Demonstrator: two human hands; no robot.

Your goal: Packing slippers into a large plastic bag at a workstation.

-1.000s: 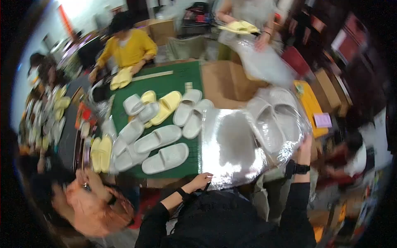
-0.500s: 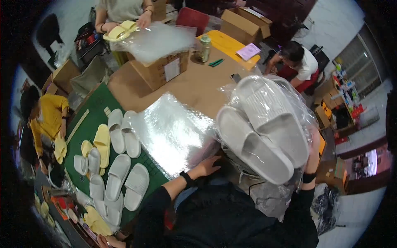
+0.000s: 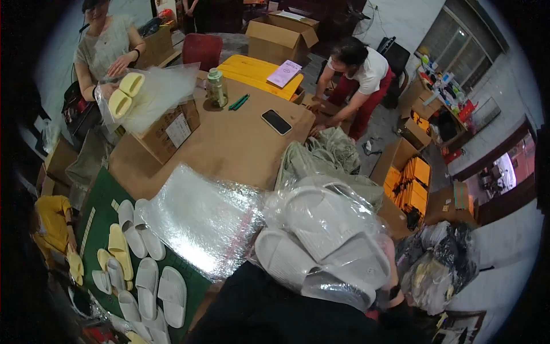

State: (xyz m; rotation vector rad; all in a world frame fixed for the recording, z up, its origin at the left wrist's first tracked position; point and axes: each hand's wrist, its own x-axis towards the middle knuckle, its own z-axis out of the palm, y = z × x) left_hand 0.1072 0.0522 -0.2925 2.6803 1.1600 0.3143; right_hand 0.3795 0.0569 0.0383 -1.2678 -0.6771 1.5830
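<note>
A clear plastic bag of grey slippers (image 3: 318, 229) is held up in front of my body. My right hand (image 3: 389, 261) grips its right side, the fingers mostly hidden behind the plastic. My left hand is out of sight behind my dark sleeve and the bag. Just left of the bag, a stack of flat clear plastic bags (image 3: 192, 215) lies across the table and the green mat (image 3: 197, 282). Several loose grey slippers (image 3: 172, 295) and yellow slippers (image 3: 119, 246) rest on that mat.
Across the brown table (image 3: 240, 155) are a phone (image 3: 277, 122), a bottle (image 3: 216, 89) and a carton (image 3: 169, 135). There a person handles yellow slippers (image 3: 127, 93). Another person (image 3: 361, 80) bends over at the far right. A greenish sack (image 3: 321, 160) stands behind my bag.
The bagged slippers have come lower and to the left, closer to my body. My left hand has gone out of sight. The view has swung right, and the person at far right stands more upright.
</note>
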